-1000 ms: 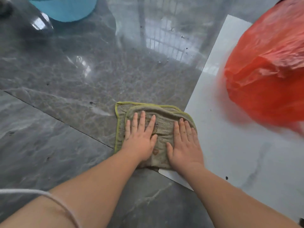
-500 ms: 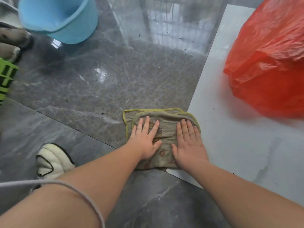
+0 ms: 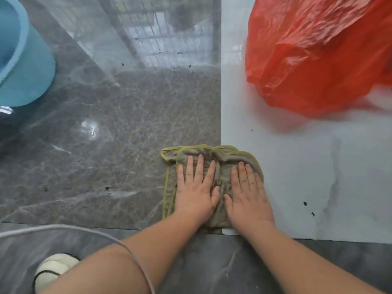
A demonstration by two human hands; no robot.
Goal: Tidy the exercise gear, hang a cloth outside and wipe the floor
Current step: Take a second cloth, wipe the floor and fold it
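Note:
A folded grey-brown cloth [image 3: 220, 160] with a yellow-green hem lies flat on the floor, straddling the seam between the dark grey marble tile [image 3: 118, 128] and the white tile [image 3: 297, 177]. My left hand [image 3: 196, 187] presses flat on the cloth's left half, fingers straight and spread. My right hand [image 3: 248, 192] presses flat on its right half, fingers together. Both palms cover much of the cloth.
A red plastic bag [image 3: 318, 52] sits on the white tile at upper right. A blue bucket [image 3: 23, 60] stands at the far left. A cream slipper [image 3: 53, 270] shows at lower left, and a white cord [image 3: 135, 257] crosses my left forearm. Small dark specks dot the tiles.
Both hands have stayed flat on the cloth while sliding it rightwards along the floor, further onto the white tile. The view has swung so the tile seam runs upright and the bucket sits closer.

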